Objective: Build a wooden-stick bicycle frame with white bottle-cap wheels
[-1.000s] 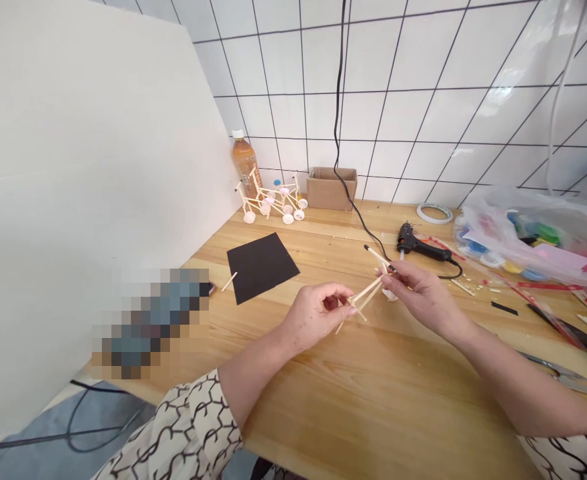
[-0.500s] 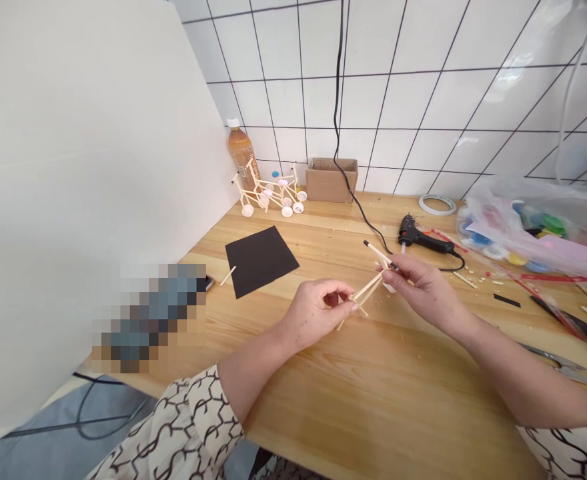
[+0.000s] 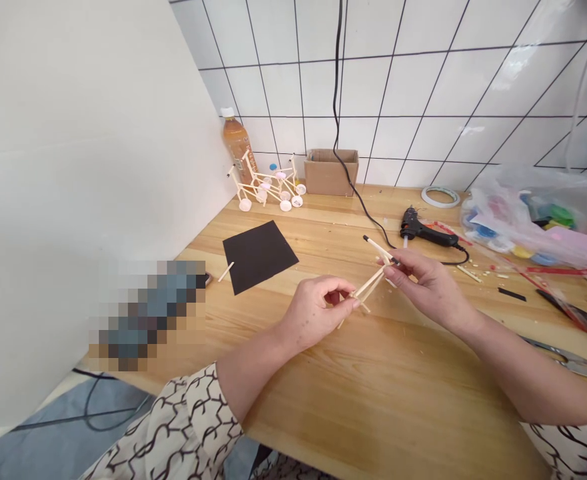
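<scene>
Between my hands, above the wooden table, is a small frame of pale wooden sticks [image 3: 370,283], shaped like part of a toy bicycle. A crossbar stick [image 3: 376,247] with black ends tops its right side, like a handlebar. My left hand [image 3: 318,307] pinches the lower left end of the frame between thumb and fingers. My right hand [image 3: 423,283] pinches the upper right end, just below the crossbar. Its fingertips partly hide the joint there. Several finished-looking model bicycles [image 3: 266,187] with round pale wheels stand at the back left.
A black sheet [image 3: 260,257] lies left of centre, a loose stick [image 3: 226,272] at its edge. Behind stand a drink bottle [image 3: 237,141] and a cardboard box [image 3: 331,173]. To the right are a glue gun [image 3: 428,232], tape roll [image 3: 440,196], plastic bag [image 3: 538,217] and scissors [image 3: 563,355].
The camera view has shifted slightly. Both hands keep their pinch on the stick frame, which has hardly moved between them.
</scene>
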Tool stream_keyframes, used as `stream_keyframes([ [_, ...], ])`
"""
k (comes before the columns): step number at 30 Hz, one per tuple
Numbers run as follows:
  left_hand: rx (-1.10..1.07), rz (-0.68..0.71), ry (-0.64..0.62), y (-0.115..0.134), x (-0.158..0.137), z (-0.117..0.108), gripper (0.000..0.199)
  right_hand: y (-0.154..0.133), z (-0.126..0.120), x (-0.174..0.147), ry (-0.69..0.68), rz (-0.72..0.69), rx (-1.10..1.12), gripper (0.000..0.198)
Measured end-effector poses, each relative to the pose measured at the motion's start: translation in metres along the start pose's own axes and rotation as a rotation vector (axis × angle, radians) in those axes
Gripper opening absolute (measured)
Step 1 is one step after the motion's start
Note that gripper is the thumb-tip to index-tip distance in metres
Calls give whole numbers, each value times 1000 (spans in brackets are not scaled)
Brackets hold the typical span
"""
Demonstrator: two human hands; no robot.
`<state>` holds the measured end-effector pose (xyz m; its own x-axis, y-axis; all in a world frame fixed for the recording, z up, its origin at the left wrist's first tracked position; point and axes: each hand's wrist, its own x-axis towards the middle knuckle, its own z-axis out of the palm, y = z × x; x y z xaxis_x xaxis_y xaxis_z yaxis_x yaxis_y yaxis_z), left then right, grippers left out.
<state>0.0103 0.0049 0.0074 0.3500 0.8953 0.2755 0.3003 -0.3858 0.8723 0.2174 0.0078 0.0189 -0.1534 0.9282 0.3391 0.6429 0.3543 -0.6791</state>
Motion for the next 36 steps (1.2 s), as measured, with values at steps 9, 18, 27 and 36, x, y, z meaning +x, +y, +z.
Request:
stream_keyframes([
  [9,-13,-51,-10,3,0,-1,8,-2,0,-1,3,7,-29,17],
  [18,-5,-23,13,1,-1,0,9,-1,2,-3,27,13,-22,16],
  [27,-26,18,24,-1,-1,1,7,1,4,-4,33,-29,0,16],
  [36,-1,16,28,-1,-2,0,7,4,6,-5,52,-52,11,13],
])
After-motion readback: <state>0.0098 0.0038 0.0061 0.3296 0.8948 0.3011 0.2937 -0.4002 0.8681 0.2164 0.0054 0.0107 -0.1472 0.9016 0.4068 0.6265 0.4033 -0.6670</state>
